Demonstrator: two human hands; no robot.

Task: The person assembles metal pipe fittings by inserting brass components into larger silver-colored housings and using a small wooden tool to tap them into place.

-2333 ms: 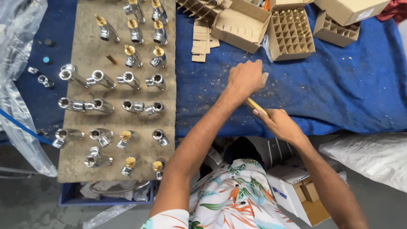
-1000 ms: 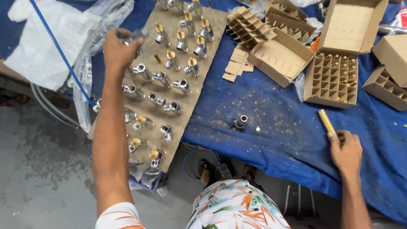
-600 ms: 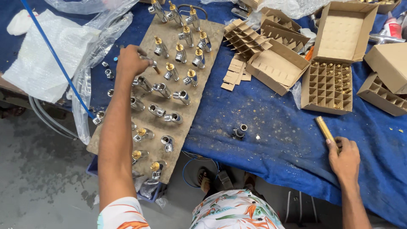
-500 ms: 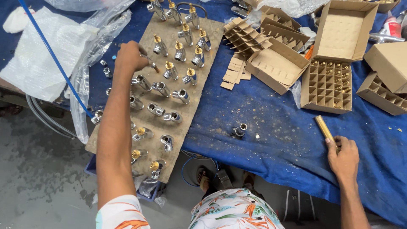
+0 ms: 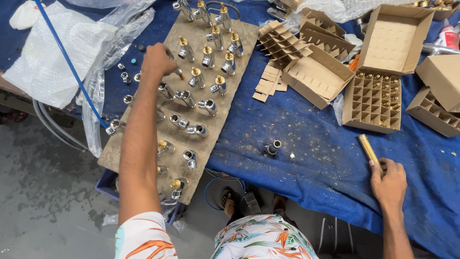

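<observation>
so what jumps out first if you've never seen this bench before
First the brown board at left, studded with rows of chrome valve fittings, many brass-tipped; the left hand reaches onto it near the upper rows. At right, the right hand holds a brass rod on the blue cloth, below open cardboard boxes with grid dividers.

Two hands, one brass rod (image 5: 369,149), one lone fitting (image 5: 272,148) on the cloth, one wooden board (image 5: 242,62).
</observation>
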